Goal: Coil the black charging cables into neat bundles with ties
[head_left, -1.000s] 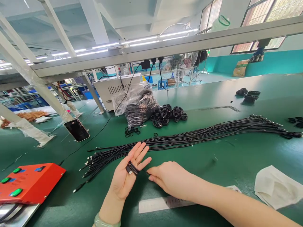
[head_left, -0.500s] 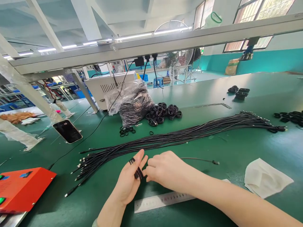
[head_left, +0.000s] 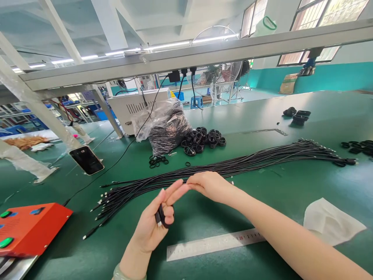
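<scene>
My left hand (head_left: 155,223) is raised palm-in above the green table (head_left: 276,194), with a black cable (head_left: 163,216) coiled round its fingers and one plug end showing. My right hand (head_left: 208,184) is pinched shut at the left hand's fingertips, apparently on the cable's far end. Just behind both hands lies a long bundle of straight black cables (head_left: 233,167), stretching from left front to far right.
A metal ruler (head_left: 215,243) lies in front of me. A red box with green buttons (head_left: 29,227) sits at left, a phone (head_left: 86,160) behind it. A bag of cables (head_left: 164,128), coiled cables (head_left: 204,140), rubber rings (head_left: 157,160) and a white cloth (head_left: 332,221) also lie about.
The cable's loose end has been wound onto my left hand; the tail on the table is gone. My right hand rose from beside the left palm to its fingertips.
</scene>
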`<state>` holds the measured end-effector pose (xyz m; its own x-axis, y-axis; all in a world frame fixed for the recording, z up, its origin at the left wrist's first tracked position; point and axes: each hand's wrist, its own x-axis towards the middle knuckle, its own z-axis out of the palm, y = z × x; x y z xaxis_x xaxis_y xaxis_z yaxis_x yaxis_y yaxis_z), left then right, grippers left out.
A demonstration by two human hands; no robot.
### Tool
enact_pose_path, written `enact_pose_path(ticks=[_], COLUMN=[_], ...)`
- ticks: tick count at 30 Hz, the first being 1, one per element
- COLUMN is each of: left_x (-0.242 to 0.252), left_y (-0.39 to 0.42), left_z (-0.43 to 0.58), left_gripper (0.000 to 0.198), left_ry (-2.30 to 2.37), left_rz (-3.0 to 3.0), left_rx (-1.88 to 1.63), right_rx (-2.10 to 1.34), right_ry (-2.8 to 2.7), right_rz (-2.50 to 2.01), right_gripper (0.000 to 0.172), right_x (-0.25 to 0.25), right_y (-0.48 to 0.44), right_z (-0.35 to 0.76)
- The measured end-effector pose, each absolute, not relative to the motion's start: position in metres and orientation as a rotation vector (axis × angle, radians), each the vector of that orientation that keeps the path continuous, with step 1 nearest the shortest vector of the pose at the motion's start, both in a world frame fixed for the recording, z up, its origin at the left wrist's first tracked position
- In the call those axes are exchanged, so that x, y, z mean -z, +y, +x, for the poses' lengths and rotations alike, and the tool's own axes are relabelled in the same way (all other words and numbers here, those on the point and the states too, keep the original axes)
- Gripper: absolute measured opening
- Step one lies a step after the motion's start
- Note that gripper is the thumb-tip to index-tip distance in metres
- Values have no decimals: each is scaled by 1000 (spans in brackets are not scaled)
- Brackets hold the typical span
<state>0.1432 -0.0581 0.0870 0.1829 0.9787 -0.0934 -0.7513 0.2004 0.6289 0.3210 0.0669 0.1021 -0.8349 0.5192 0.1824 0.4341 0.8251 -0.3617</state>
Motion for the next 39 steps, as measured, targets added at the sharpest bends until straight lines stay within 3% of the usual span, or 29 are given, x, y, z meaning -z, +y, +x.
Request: enact_pose_path(ticks=[7, 13, 16, 21, 25, 29, 32, 35, 39], left_x=[-82, -76, -75, -76, -78, -74, -71, -69, -68], left_y=[-47, -39, -40, -53, -60, -57, -50, -44, -43], left_z=[112, 117, 130, 153, 156, 150, 146, 144, 146], left_gripper=[50, 46, 39, 32, 36, 34, 34, 24, 32], left_ry=[401, 725, 932, 991, 928, 867, 812, 766, 716], left_rz=[509, 493, 565, 750, 755, 690, 618, 538, 486], left_rx=[-1631, -1804, -1727, -1239, -1062, -1243, -1363, -1452, -1450], right_rx=[-381, -202, -120, -123, -559, -1407, -1840, -2077, -2166], right_ry=[-3005, -3101, -3090, -2866, -2668, -2194, -1826, -1646, -1572], right_rz=[-873, -707, -574, -530, -661, -638, -507, -398, -528], right_gripper=[20, 13, 14, 11, 17, 21, 23, 19, 17], right_x=[-103, -114, -119, -126, -114, -87, -73, -68, -67], right_y=[39, 2, -4, 16, 36, 32, 18, 7, 4], right_z=[319, 318, 319, 319, 312, 298, 289, 286, 285])
